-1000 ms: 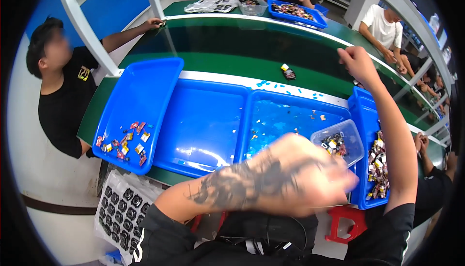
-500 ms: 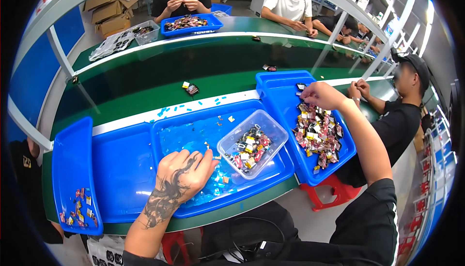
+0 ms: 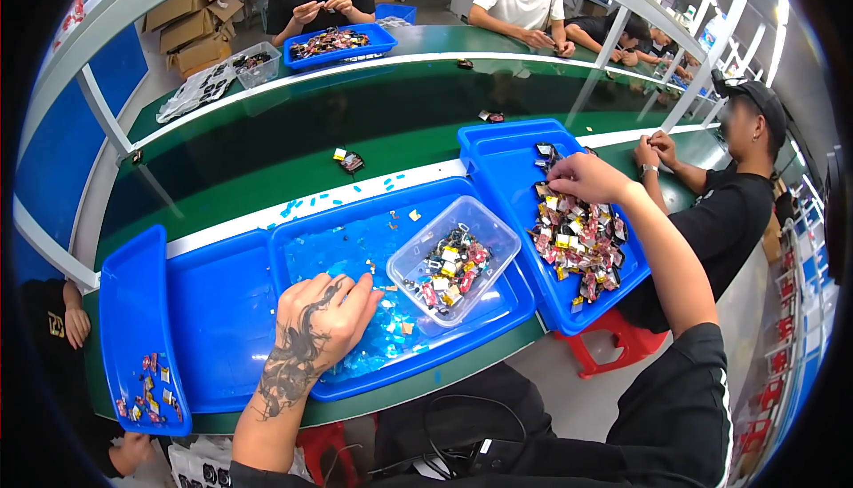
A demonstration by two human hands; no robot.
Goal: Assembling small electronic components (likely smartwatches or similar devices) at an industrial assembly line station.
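Observation:
My left hand [image 3: 322,321], its back tattooed, hovers over a blue tray [image 3: 418,376] littered with blue film scraps. Its fingers are curled; whatever they hold is hidden beneath them. Beside it in that tray stands a clear plastic box [image 3: 406,268], holding small electronic parts in black, red, white and yellow. My right hand [image 3: 590,177] reaches over another blue tray [image 3: 499,161] on the right. There its fingers pinch a small electronic part [image 3: 544,190] at the far edge of a pile of similar parts [image 3: 577,244].
An empty-looking blue tray [image 3: 220,319] adjoins on the left, and a tilted tray [image 3: 133,297] beyond it holds several parts. Blue scraps line the white rail [image 3: 240,229]. Two loose parts [image 3: 350,162] lie on the green belt [image 3: 267,155]. A co-worker [image 3: 742,186] sits at right.
My right hand has dropped slightly onto the pile's far edge, its fingertips now among the parts. My left hand stays over the scraps, its fingers slightly shifted. The view has shifted a little.

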